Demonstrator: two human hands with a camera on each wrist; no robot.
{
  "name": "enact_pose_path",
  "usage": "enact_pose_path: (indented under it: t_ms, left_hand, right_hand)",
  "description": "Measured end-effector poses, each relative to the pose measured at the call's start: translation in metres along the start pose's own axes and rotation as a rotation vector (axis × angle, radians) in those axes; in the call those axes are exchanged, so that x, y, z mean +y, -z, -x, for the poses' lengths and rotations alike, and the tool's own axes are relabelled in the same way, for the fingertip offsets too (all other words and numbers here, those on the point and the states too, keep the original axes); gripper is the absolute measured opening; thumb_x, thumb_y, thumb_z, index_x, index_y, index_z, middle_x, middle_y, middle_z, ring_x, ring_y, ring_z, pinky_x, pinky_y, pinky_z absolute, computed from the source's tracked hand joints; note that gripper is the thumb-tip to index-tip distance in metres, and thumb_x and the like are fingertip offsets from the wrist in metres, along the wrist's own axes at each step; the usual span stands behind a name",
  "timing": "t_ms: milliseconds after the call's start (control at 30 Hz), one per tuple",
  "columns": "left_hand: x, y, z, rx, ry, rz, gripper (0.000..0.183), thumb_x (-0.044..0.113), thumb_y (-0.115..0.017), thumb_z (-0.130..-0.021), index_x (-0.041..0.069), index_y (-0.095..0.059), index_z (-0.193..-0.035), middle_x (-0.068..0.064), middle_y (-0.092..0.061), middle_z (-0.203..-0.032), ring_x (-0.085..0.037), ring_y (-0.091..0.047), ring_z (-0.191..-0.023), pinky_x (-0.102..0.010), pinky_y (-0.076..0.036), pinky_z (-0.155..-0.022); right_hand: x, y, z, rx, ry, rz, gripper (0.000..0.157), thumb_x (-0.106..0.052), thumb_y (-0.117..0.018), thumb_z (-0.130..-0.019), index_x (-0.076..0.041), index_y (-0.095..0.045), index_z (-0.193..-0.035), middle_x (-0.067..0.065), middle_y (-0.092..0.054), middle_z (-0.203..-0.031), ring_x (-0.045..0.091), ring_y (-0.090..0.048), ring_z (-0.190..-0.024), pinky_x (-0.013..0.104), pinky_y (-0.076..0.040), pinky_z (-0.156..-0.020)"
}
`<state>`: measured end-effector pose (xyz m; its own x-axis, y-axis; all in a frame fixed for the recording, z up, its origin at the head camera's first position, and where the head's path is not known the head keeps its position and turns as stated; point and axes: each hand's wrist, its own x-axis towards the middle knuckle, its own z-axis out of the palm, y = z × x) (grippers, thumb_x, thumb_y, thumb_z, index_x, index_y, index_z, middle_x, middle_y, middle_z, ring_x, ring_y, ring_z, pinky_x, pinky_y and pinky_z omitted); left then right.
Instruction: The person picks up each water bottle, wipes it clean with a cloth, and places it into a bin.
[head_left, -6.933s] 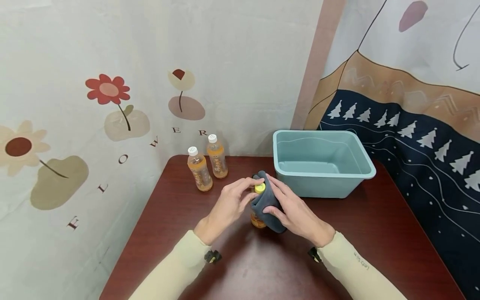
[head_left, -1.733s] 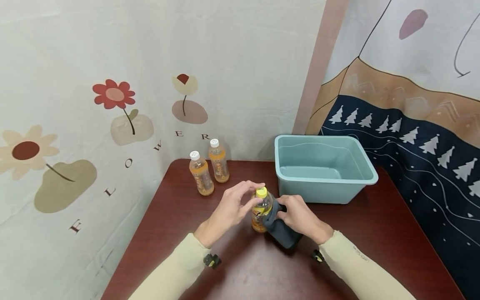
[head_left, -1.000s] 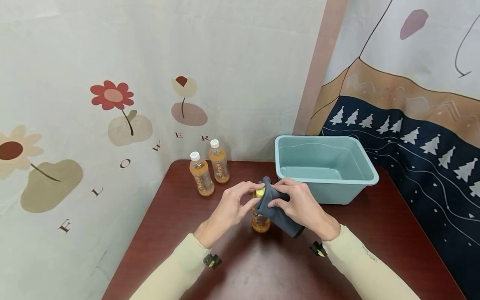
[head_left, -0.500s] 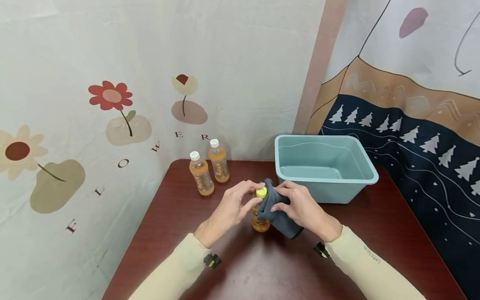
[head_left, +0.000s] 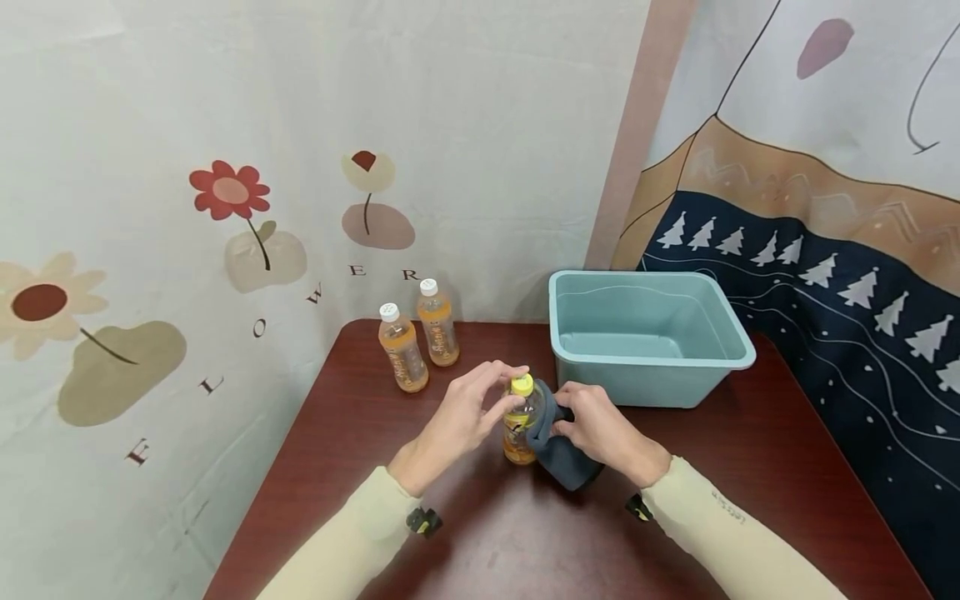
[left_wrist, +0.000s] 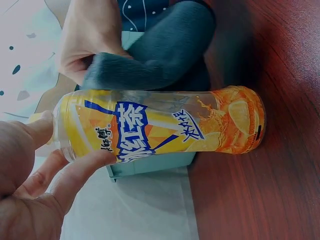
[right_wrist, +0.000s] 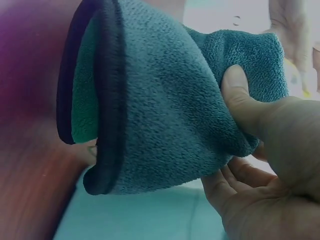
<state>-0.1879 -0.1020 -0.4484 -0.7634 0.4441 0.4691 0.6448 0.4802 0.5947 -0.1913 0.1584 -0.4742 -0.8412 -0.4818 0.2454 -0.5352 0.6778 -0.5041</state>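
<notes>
An upright drink bottle (head_left: 516, 437) with a yellow cap stands on the table, its yellow and orange label facing the left wrist camera (left_wrist: 135, 127). My left hand (head_left: 468, 408) pinches it at the cap and neck, thumb on one side and fingers on the other. My right hand (head_left: 603, 429) grips a folded dark grey-blue towel (head_left: 564, 460) between thumb and fingers. The towel lies against the bottle's right side, and its loose end hangs down toward the table. In the right wrist view the towel (right_wrist: 160, 105) shows a dark edge band, with part of the fingers behind it.
Two white-capped bottles (head_left: 403, 358) (head_left: 438, 329) stand at the back left of the dark red table (head_left: 495, 550). A light blue plastic tub (head_left: 645, 383) sits at the back right, close behind the right hand. Printed curtains (head_left: 480, 167) rise behind the table.
The right hand has carried the towel down from beside the cap to the bottle's side, after similar up-and-down moves earlier. More of the label shows now. The left hand keeps its hold.
</notes>
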Motion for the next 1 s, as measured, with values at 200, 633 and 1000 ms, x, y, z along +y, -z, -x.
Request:
enact_pose_path:
  t_ms: [200,633,1000]
  left_hand:
    - [-0.001,-0.001,0.001,-0.012,0.012,0.001,0.036,0.018,-0.085,-0.108,0.016,-0.074,-0.142,-0.004,-0.08,-0.144,-0.024,-0.082,-0.124,-0.039,-0.07,-0.106]
    - [0.0,0.0,0.002,0.012,0.003,0.0,0.038,0.021,-0.084,-0.109,0.019,-0.074,-0.145,-0.002,-0.08,-0.141,-0.021,-0.079,-0.126,-0.039,-0.069,-0.106]
    - [0.002,0.0,0.004,0.014,0.013,-0.011,0.038,0.021,-0.085,-0.108,0.017,-0.074,-0.145,-0.003,-0.079,-0.138,-0.019,-0.079,-0.126,-0.035,-0.069,-0.104]
  right_hand:
    - [0.012,-0.022,-0.001,-0.09,0.022,0.047,0.025,0.007,-0.093,-0.092,-0.004,-0.089,-0.114,0.007,-0.079,-0.103,0.025,-0.082,-0.1,0.03,-0.067,-0.08]
    - [0.026,-0.048,-0.005,-0.162,0.059,0.125,0.016,0.008,-0.093,-0.09,0.0,-0.084,-0.101,0.008,-0.074,-0.089,0.021,-0.08,-0.085,0.023,-0.054,-0.064]
    - [0.024,-0.045,-0.004,-0.172,-0.005,0.015,0.017,0.008,-0.088,-0.093,-0.008,-0.085,-0.097,0.004,-0.077,-0.089,0.004,-0.066,-0.083,0.021,-0.048,-0.067]
